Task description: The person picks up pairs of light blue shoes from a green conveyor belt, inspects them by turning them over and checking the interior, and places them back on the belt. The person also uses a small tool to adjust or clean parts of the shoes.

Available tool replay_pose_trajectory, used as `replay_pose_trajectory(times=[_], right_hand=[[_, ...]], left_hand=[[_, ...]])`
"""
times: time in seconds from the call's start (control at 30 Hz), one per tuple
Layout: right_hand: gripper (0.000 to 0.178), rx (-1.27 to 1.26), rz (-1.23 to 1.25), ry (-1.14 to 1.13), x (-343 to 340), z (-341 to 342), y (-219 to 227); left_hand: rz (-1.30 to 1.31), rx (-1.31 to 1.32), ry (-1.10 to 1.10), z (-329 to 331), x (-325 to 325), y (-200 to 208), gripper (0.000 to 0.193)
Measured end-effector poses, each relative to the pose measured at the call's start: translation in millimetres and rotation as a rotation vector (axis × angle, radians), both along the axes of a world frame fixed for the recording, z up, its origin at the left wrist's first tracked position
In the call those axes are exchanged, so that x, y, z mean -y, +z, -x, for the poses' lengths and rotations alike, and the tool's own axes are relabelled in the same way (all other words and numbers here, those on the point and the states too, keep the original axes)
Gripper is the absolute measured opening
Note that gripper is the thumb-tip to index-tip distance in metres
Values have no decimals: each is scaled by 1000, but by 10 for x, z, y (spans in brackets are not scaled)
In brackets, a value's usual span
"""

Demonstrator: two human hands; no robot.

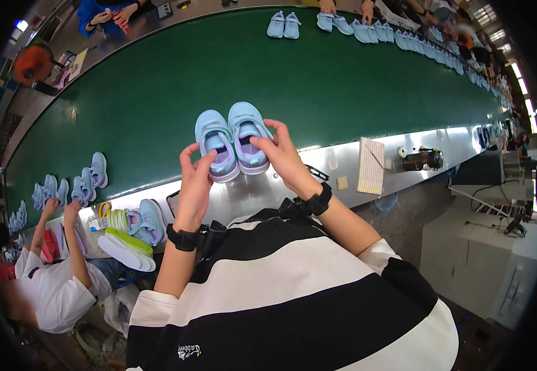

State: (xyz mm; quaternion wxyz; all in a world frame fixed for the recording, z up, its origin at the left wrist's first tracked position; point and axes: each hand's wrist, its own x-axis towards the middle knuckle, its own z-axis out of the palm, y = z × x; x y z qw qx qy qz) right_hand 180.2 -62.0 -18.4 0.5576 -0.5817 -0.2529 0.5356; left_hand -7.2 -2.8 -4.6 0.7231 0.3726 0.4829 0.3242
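I hold a pair of small light blue shoes with lilac tongues side by side at the near edge of the green conveyor belt (318, 80). My left hand (195, 176) grips the left shoe (214, 140) at its heel. My right hand (282, 157) grips the right shoe (247, 127) the same way, fingers curled over the heel. The toes point away from me, over the belt. Both wrists wear black bands.
A metal ledge (343, 164) runs along the belt with a notepad (371, 166) and a dark cylinder (422, 160). More blue shoes (284, 25) line the far side and the left (89, 179). A person in white (58, 278) works at my left beside shoes and green soles (129, 238).
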Motion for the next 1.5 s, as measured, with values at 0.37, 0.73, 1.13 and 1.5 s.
replay_pose_trajectory(times=[0.37,0.73,1.13,1.5], right_hand=[[93,710,334,465,193,-13,-1365],[85,1722,-584,813,-2230,-1420,-189],[40,1261,-415,88,-1644,-1776,-346],[58,947,51,808,595,-287,-1893]], left_hand=[[106,-225,-766,494,324,-941,56],[73,-427,-198,1232,221,-1164,30],[48,-402,-198,1204,51,-1415,23],[-363,-537,-28,1504,-387,-1888,20]])
